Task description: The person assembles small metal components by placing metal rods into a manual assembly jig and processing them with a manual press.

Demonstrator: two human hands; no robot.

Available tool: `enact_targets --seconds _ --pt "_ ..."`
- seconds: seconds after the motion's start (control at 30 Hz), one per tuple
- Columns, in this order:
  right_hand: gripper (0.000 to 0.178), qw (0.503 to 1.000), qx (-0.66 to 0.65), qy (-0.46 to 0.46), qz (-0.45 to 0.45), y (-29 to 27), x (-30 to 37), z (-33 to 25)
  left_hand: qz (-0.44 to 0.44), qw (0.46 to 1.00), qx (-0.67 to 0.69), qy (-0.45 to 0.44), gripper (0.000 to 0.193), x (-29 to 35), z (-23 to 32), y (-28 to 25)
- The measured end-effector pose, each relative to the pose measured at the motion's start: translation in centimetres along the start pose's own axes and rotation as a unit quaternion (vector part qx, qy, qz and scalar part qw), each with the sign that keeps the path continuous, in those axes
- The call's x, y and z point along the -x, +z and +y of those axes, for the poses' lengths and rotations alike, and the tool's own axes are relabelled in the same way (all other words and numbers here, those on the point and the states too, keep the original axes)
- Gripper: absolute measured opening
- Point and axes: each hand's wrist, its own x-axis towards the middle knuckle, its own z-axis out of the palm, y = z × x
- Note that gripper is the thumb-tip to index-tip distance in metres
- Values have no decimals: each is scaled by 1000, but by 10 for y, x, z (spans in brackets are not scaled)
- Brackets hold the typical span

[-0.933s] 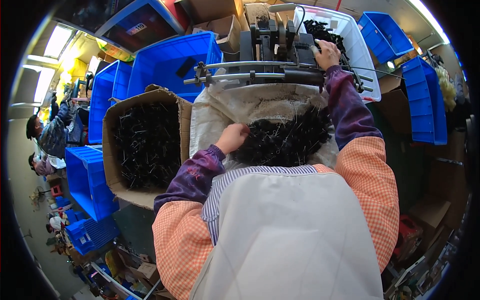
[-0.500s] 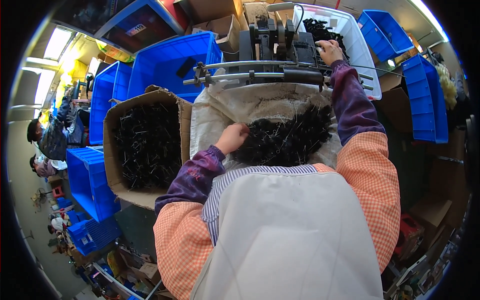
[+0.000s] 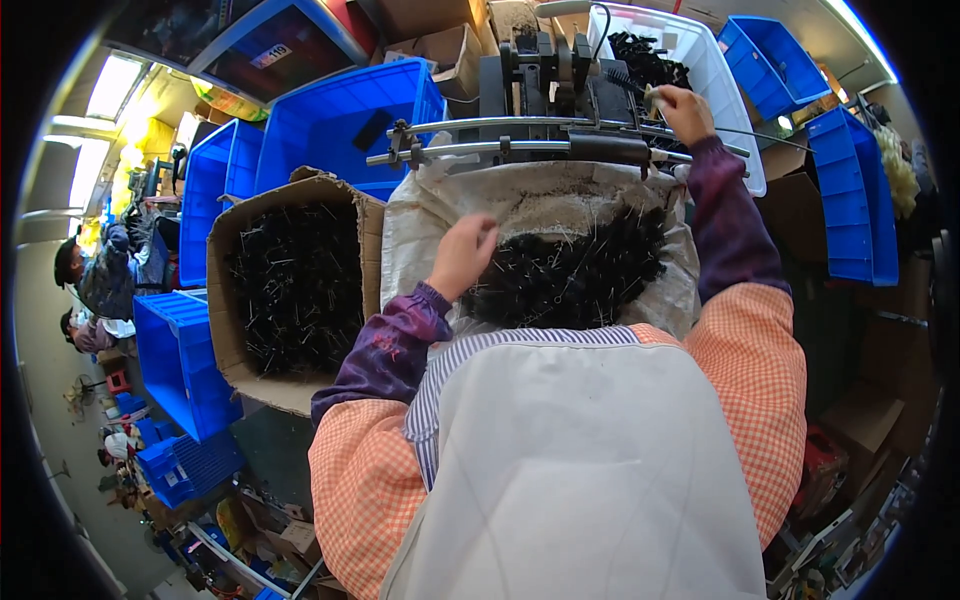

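My right hand (image 3: 685, 115) is closed in a pinch at the right side of the black machine (image 3: 540, 95). From its fingertips a small black bristle brush (image 3: 622, 78) with a pale end points left over the machine. My left hand (image 3: 465, 257) hovers at the left edge of a heap of black brushes (image 3: 565, 280) with thin wire stems. Its fingers are curled together, and whatever they hold is hidden. The heap lies in a white woven sack (image 3: 410, 225) spread below the machine's metal rods (image 3: 480, 146).
To the left stands a cardboard box (image 3: 370, 250) full of similar black pieces. A white bin (image 3: 715, 70) with black parts sits behind my right hand. Blue bins (image 3: 330, 110) flank the machine. A thin rod (image 3: 765, 136) juts out rightward. People (image 3: 105, 270) work at far left.
My right hand has moved slightly right and toward me, and the brush at its fingertips now shows. My left hand has risen a little off the heap.
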Motion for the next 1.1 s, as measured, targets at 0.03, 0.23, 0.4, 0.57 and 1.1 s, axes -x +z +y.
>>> enact_targets --seconds 0.03,0.23,0.4,0.57,1.1 --pt "17 994 -104 1 -37 -2 14 -11 18 998 64 16 21 -10 10 0" --pt "21 857 -489 95 -134 15 100 -121 -18 859 495 -128 24 -68 67 15" --pt "21 888 -425 127 -121 29 129 -140 -12 787 605 -116 26 -67 52 35" --pt "20 906 -387 98 -137 41 142 -146 -44 809 573 -122 25 -54 53 28" --pt "18 674 -630 276 -271 50 146 -156 -95 896 431 -43 17 -48 55 21"
